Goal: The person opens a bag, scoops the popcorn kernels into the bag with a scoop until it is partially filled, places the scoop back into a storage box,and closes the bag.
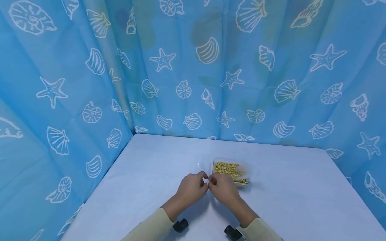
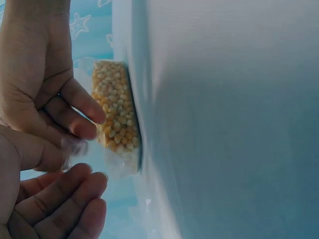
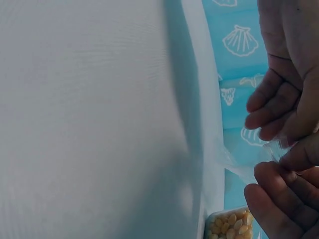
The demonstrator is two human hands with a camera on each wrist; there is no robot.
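My left hand [image 1: 193, 186] and right hand [image 1: 224, 189] meet low in the middle of the head view, fingertips nearly touching. Between thumb and fingers, both pinch a small piece of clear crinkled plastic [image 2: 75, 149]. In the right wrist view, a thin clear film [image 3: 234, 162] trails from the pinched part. Just beyond my right hand stands a clear rectangular container [image 1: 241, 185]. Yellow corn kernels [image 1: 227, 169] lie inside it. In the left wrist view, the kernels [image 2: 115, 104] show through its side. The fingers partly hide the plastic, and its full shape cannot be told.
A white-covered table [image 1: 295, 190] spreads around the hands. Blue curtains [image 1: 187, 67] with white shell and starfish prints stand along its back and sides. Dark wrist devices [image 1: 181, 225] sit below both forearms, near the sleeve cuffs.
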